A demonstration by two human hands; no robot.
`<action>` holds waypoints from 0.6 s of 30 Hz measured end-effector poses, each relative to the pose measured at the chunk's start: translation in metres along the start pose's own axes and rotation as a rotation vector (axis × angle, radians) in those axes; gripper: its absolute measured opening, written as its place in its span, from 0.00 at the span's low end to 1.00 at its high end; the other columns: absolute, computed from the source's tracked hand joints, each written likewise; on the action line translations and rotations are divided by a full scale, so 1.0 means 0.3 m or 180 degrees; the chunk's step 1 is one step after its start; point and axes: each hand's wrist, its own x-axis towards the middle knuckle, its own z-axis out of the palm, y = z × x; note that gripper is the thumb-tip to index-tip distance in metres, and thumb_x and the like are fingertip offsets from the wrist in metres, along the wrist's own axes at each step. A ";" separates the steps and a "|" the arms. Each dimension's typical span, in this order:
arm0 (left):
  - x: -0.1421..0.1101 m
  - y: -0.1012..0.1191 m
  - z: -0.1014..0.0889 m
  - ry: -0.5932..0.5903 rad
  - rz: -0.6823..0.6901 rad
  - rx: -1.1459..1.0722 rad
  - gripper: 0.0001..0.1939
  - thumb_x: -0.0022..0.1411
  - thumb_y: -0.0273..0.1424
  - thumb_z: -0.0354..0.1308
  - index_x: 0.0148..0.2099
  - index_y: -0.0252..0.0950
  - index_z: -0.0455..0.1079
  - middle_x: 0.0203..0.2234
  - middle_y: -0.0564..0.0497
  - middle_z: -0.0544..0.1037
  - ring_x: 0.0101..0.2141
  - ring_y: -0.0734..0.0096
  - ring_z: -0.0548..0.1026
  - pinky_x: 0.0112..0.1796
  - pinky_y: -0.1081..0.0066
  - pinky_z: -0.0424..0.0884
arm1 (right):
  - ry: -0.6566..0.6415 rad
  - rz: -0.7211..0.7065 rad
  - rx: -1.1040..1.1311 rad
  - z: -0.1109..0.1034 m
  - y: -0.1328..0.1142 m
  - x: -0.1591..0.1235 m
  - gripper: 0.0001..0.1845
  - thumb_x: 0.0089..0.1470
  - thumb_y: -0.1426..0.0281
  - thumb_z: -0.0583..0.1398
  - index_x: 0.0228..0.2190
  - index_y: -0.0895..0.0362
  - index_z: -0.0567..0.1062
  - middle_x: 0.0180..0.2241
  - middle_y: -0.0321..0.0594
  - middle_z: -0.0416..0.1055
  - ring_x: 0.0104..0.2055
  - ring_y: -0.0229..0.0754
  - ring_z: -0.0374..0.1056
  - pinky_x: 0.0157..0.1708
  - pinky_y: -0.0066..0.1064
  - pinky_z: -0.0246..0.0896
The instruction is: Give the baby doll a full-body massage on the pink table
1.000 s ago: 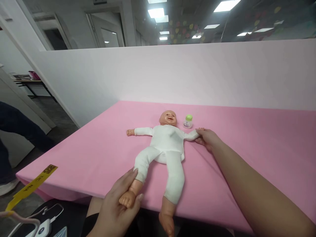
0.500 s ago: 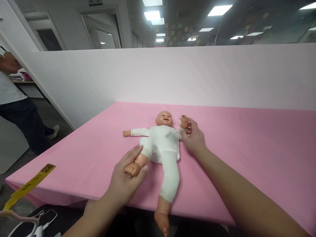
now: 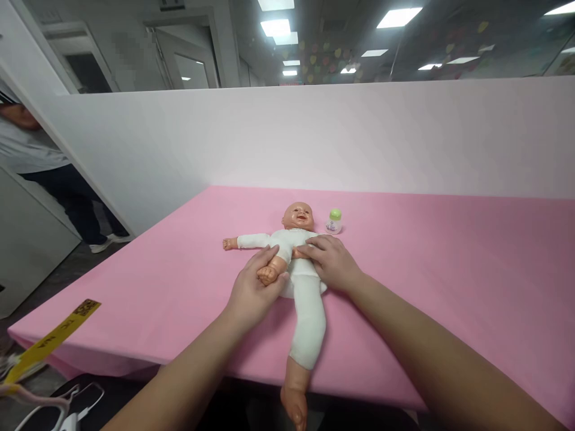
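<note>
A baby doll (image 3: 300, 281) in a white suit lies on its back on the pink table (image 3: 449, 269). My left hand (image 3: 254, 287) is closed round one of the doll's feet, which is bent up onto its belly. My right hand (image 3: 330, 260) holds the doll's arm folded across its chest. The doll's other arm stretches out to the left, and its other leg hangs over the table's front edge. A small bottle with a green cap (image 3: 333, 221) stands beside the doll's head.
A white partition wall (image 3: 359, 137) runs behind and left of the table. Another person (image 3: 40, 161) stands at the far left beyond the wall. A yellow tape strip (image 3: 49, 341) and white cables (image 3: 67, 407) sit at the lower left.
My left hand has pushed the doll's foot up from the table edge onto its belly. My right hand has brought the doll's arm from out at the side across its chest, uncovering the bottle.
</note>
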 end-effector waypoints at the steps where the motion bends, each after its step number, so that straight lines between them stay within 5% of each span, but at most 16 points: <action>1: -0.002 -0.003 -0.002 0.0001 -0.0017 -0.0018 0.32 0.66 0.38 0.65 0.69 0.42 0.68 0.67 0.44 0.68 0.68 0.52 0.64 0.67 0.51 0.61 | 0.0019 0.0062 0.0073 -0.002 -0.003 0.001 0.20 0.64 0.74 0.61 0.54 0.43 0.80 0.54 0.41 0.76 0.58 0.54 0.68 0.60 0.51 0.61; 8: -0.124 0.002 -0.062 0.0161 0.0080 0.0004 0.34 0.63 0.40 0.68 0.69 0.45 0.68 0.69 0.47 0.67 0.69 0.52 0.63 0.69 0.51 0.59 | 0.0561 0.1517 0.1607 -0.006 0.050 -0.012 0.24 0.62 0.67 0.62 0.59 0.45 0.72 0.55 0.38 0.76 0.55 0.49 0.73 0.54 0.46 0.70; 13: -0.276 0.002 -0.124 0.0233 0.0077 0.0384 0.33 0.63 0.39 0.67 0.69 0.47 0.68 0.68 0.47 0.68 0.67 0.49 0.66 0.66 0.50 0.65 | 0.1224 0.2343 0.2470 0.004 0.192 -0.039 0.32 0.58 0.58 0.66 0.61 0.51 0.67 0.53 0.45 0.77 0.51 0.48 0.76 0.51 0.45 0.74; 18: -0.379 -0.053 -0.172 0.0284 0.0057 0.0727 0.33 0.63 0.38 0.67 0.70 0.48 0.67 0.67 0.47 0.70 0.66 0.48 0.68 0.64 0.47 0.67 | 0.1324 0.3150 0.2612 0.010 0.335 -0.090 0.32 0.53 0.59 0.70 0.56 0.51 0.69 0.60 0.48 0.73 0.53 0.49 0.77 0.47 0.44 0.79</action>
